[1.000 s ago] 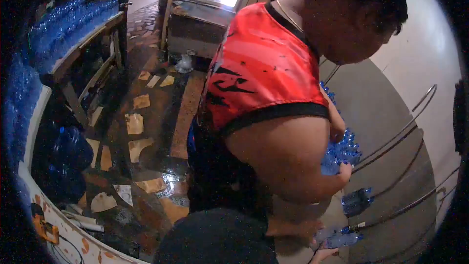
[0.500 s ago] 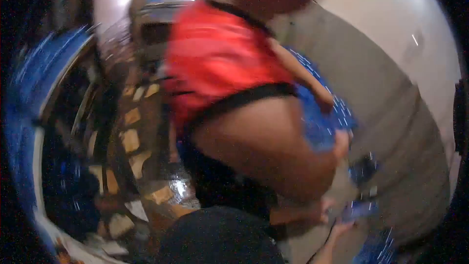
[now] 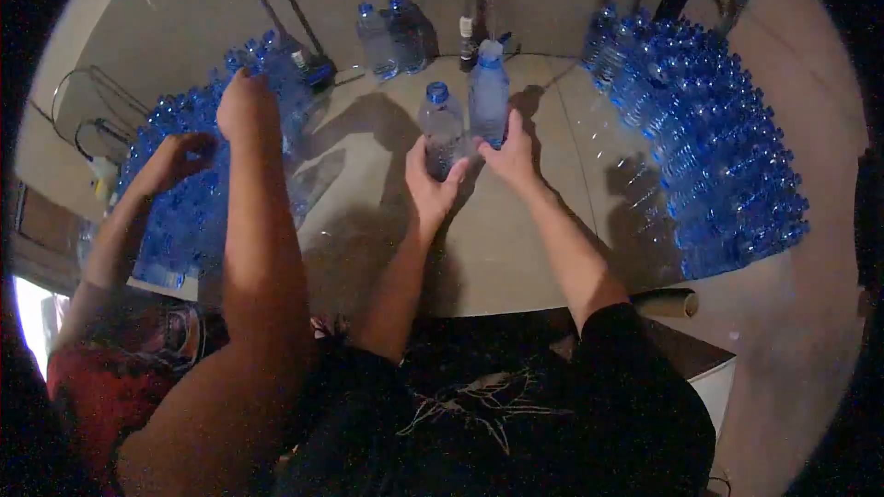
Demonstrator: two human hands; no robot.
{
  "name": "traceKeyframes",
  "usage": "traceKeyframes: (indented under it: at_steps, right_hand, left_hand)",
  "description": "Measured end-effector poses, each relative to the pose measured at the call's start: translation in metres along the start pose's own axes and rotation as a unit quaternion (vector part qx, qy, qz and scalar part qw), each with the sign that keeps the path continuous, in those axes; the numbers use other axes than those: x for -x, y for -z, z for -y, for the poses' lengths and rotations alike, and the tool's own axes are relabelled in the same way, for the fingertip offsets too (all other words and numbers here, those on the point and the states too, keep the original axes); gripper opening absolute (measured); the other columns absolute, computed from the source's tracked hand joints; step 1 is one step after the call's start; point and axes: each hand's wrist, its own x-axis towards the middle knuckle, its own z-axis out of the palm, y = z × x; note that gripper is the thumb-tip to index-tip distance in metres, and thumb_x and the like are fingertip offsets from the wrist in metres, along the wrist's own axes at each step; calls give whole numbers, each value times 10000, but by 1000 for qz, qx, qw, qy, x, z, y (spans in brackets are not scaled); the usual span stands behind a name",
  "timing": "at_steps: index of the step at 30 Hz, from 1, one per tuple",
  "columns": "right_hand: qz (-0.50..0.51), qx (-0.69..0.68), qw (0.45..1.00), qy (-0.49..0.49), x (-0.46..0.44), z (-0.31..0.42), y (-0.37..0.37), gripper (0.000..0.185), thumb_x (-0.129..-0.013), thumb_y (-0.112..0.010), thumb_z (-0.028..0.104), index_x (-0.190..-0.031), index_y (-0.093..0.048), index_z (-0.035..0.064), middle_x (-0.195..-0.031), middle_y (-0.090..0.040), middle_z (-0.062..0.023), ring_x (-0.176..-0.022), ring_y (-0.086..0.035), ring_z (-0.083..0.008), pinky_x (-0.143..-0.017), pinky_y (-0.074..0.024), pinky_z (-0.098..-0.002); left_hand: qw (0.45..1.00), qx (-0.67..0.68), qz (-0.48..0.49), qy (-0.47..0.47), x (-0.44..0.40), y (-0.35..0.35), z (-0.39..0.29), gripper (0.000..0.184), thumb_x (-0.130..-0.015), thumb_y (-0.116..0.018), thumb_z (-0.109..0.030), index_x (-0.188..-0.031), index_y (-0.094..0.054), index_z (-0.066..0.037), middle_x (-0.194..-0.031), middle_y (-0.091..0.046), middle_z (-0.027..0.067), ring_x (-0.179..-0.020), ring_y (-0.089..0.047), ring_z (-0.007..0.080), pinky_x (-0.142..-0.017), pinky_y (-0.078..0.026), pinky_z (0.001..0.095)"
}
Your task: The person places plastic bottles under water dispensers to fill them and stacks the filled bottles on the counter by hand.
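Observation:
In the middle of the head view, my left hand (image 3: 430, 182) is wrapped round the lower part of a clear plastic bottle (image 3: 444, 120) with a blue cap. Just to its right, my right hand (image 3: 509, 155) grips the lower side of a second plastic bottle (image 3: 489, 87), which looks frosted or bluish. Both bottles stand roughly upright, close together, over the beige tabletop (image 3: 543, 248). My fingertips nearly meet between them, and the far sides of my fingers are partly hidden.
Dense rows of blue-capped bottles (image 3: 727, 147) fill the table's right side, and another group (image 3: 175, 193) fills the left. A co-worker's hands (image 3: 249, 109) reach over the left group. Two bottles (image 3: 378, 41) and a small dark container (image 3: 468, 44) stand at the back. A cardboard tube (image 3: 668, 303) lies at the front right edge.
My view has swung from a blurred room with a person in red to the table. My hands, now in the middle, each hold a bottle; the co-worker is at left.

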Motion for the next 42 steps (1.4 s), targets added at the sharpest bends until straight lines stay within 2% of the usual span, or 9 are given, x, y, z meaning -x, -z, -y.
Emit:
traceKeyframes:
  at_steps: [6,11,16,20,23,28,29,37,42]
  right_hand:
    - [26,-73,994,-80,28,0,10,820,-754,-833,322,-1357,-395,-19,-1155,-622,-300,-1067,-628,-437,-886,-503,-469]
    - [-44,-55,997,29,17,-7,-8,864,-759,-833,347,-1410,-378,7,-1112,-657,-291,-992,-658,-462,-841,-526,-506]
    - [-6,-84,995,-59,47,-5,33,782,-764,-830,327,-1367,-421,44,-1131,-662,-258,-1025,-662,-441,-863,-529,-476]
    - [-86,-112,987,-74,66,-52,55,797,-767,-833,283,-1398,-415,36,-1240,-609,-252,-1125,-617,-408,-950,-501,-455]
    - [-195,60,978,-36,69,-99,69,721,-774,-832,252,-1338,-469,-12,-1248,-598,-215,-1114,-614,-346,-939,-510,-427]
    - [-280,280,915,-73,62,-126,131,797,-783,-806,414,-1365,-480,-22,-1361,-520,-265,-1260,-510,-417,-1019,-465,-495]
    - [-306,268,911,-73,58,-147,137,821,-787,-800,422,-1383,-457,-28,-1368,-513,-269,-1270,-499,-427,-1038,-448,-497]
    - [-356,130,922,-80,13,-174,155,844,-830,-765,353,-1456,-333,-14,-1447,-408,-262,-1345,-399,-428,-1122,-349,-489]
    - [-351,89,930,-64,3,-191,144,732,-851,-752,303,-1413,-396,-3,-1317,-497,-201,-1169,-484,-330,-968,-433,-423]
  left_hand:
    - [992,106,-6,74,2,-4,9,745,-748,-875,-217,-1331,-498,52,-1288,-577,217,-1184,-580,315,-1009,-465,410]
    - [996,61,1,72,-8,-8,18,739,-725,-891,-196,-1322,-531,50,-1248,-616,208,-1165,-604,290,-1005,-474,394]
    - [984,-25,149,98,-46,-12,-22,736,-688,-904,-295,-1302,-604,-22,-1207,-672,183,-1136,-646,310,-993,-483,387]
    - [964,-65,219,135,-60,-27,-28,797,-673,-893,-417,-1336,-609,-79,-1241,-670,178,-1148,-645,333,-988,-486,403]
    - [956,-77,238,155,-63,-29,-33,805,-669,-893,-440,-1333,-615,-80,-1222,-683,176,-1146,-649,325,-983,-491,401]
    - [966,-64,227,103,-59,-39,-8,795,-685,-891,-426,-1343,-610,-79,-1236,-685,163,-1129,-669,298,-968,-507,387]
    - [967,13,216,133,-52,-57,33,772,-698,-888,-397,-1344,-609,-80,-1249,-680,161,-1146,-664,291,-976,-502,382]
    - [970,53,213,108,-55,-52,6,775,-697,-900,-298,-1359,-586,-45,-1295,-662,144,-1197,-637,269,-1008,-490,370]
    - [958,-33,237,156,-60,-30,-57,951,-673,-914,-282,-1444,-446,21,-1329,-618,210,-1229,-601,325,-1045,-460,407]
